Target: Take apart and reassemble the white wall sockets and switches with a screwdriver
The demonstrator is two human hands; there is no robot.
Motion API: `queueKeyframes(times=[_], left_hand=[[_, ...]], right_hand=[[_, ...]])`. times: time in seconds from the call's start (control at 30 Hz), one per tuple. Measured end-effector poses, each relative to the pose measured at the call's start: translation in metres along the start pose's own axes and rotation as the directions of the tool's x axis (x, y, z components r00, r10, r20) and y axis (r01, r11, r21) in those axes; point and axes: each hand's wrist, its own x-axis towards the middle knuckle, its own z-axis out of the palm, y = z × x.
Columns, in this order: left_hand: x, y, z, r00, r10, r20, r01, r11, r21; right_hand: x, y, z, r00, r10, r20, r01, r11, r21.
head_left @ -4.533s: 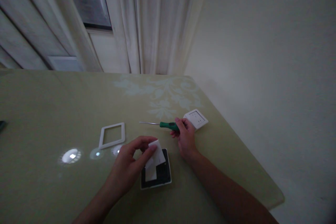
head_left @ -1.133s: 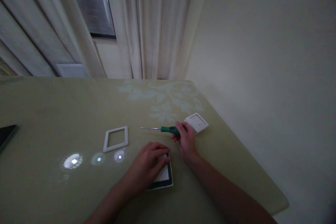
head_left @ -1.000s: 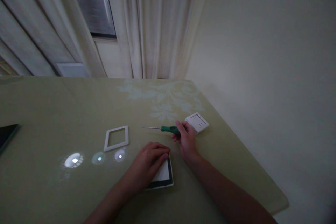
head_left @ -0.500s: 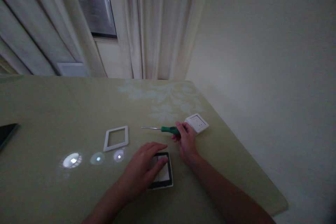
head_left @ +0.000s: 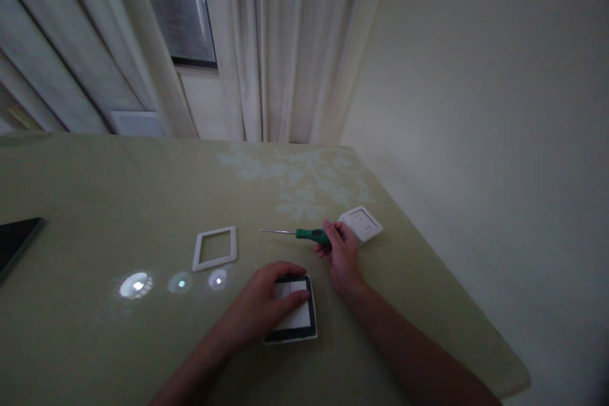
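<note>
My left hand lies flat over a square switch module with a dark border and white rocker pieces, fingers stretched out and pressing on the white part. Further right, my right hand is closed round the green handle of a screwdriver whose thin shaft points left, low over the table. A white socket plate lies just beyond my right hand's knuckles. An empty white square frame lies left of the screwdriver tip.
The green table has a pale leaf pattern at the back and a rounded right edge close to the wall. A dark flat object sits at the far left. Three bright light reflections show near the frame. Curtains hang behind.
4.5 s ago my left hand held a white piece lifted above the module; since then it has lowered it and lies flat on the module. My right hand stayed put with the screwdriver.
</note>
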Motion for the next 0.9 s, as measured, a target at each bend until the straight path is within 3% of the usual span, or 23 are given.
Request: queueKeyframes(times=[0.27,0.9], left_hand=[[-0.0006,0.0008,0.0039,0.997,-0.073,-0.004,0.073,0.996,-0.046],[0.004,0.0014,0.0035,0.998,-0.058,0.017,0.058,0.998,-0.026]], right_hand=[[-0.001,-0.0011,-0.0003,1.0,-0.004,0.005,0.004,1.0,-0.006],[0.0004,0.0016,-0.0008,1.0,-0.013,-0.001,0.013,1.0,-0.003]])
